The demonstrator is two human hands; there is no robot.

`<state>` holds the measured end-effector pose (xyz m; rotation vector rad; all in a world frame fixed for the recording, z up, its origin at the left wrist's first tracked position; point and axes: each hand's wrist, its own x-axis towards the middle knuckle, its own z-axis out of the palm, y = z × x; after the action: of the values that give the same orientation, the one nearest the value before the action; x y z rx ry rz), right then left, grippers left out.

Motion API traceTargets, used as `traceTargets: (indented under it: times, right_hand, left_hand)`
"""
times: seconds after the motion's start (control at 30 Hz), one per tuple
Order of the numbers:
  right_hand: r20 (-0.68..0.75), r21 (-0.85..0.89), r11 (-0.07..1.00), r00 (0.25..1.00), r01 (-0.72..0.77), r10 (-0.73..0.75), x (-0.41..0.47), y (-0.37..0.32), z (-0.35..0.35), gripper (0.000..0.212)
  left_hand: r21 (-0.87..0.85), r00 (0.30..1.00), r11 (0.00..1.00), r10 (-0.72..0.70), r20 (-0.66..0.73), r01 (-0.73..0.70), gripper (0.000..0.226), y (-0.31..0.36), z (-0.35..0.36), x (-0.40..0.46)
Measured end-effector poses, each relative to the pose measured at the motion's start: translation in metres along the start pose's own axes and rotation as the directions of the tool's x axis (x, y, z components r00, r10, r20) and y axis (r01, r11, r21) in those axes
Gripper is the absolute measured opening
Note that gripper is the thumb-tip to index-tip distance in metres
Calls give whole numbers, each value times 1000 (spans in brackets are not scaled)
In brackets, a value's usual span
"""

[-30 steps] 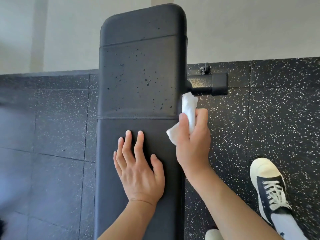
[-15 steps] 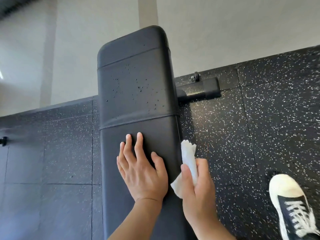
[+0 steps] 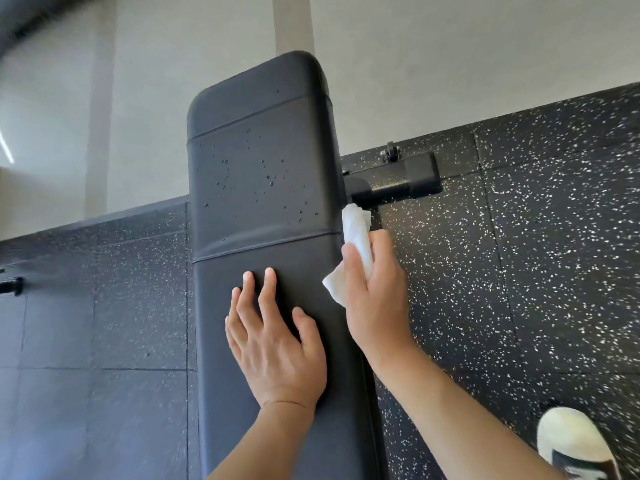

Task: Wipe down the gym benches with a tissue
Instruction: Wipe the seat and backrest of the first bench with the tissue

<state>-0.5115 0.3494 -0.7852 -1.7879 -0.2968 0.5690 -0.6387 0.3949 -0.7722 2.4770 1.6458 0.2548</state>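
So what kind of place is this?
Most likely a gym: a black padded bench stands on speckled rubber floor tiles, and its steel foot bar has a small transport wheel.

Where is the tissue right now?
In the head view the tissue is pinched in the right hand against the bench pad's right edge, just below the black frame bar; the left hand rests flat on the pad.
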Motion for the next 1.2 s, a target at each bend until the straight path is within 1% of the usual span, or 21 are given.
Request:
traceTargets:
  times: [0.13, 0.23, 0.3, 0.43, 0.53, 0.7, 0.8, 0.9, 1.0, 1.1, 1.2]
  right_hand:
    - [35, -4, 1000, 999, 6, -5, -46, 15, -16, 19]
    - [67, -14, 999, 997, -28, 29, -59, 20, -20, 14]
    - [66, -8, 999, 997, -35, 35, -44, 13, -17, 14]
    - [45, -22, 998, 998, -51, 52, 17, -3, 1, 22]
    - [7, -36, 999, 1000, -17, 17, 45, -12, 10, 22]
    - [6, -29, 999, 1000, -21, 21, 14, -2, 4, 23]
    - [16, -13, 1000, 1000, -24, 24, -18, 8, -5, 18]
    - [-13, 5, 999, 999, -50, 50, -37, 12, -7, 15]
    - [-34, 18, 998, 998, -61, 61, -24, 7, 0, 18]
    - [-38, 17, 998, 997, -63, 63, 8, -1, 8, 20]
    - [-51, 16, 999, 998, -38, 38, 25, -3, 11, 20]
  left_hand:
    - [5, 1000, 1000, -10, 6, 10, 65, 0, 0, 0]
    - [1, 1000, 1000, -20, 1, 20, 65, 0, 0, -1]
    - [-12, 1000, 1000, -24, 4, 24, 65, 1, -1, 0]
    - [-4, 999, 1000, -27, 18, 27, 65, 3, -3, 0]
    - [-5, 1000, 1000, -20, 10, 20, 65, 2, -4, 0]
    - [2, 1000, 1000, -27, 12, 27, 65, 3, -4, 0]
    - [4, 1000, 1000, -20, 12, 20, 65, 1, -3, -1]
    - [3, 1000, 1000, -22, 10, 22, 65, 1, -2, 0]
    - [-5, 1000, 1000, -18, 3, 18, 65, 0, 0, 0]
    - [-1, 1000, 1000, -3, -5, 3, 64, -2, 0, -1]
    - [-24, 1000, 1000, -5, -12, 5, 63, -1, 1, -1]
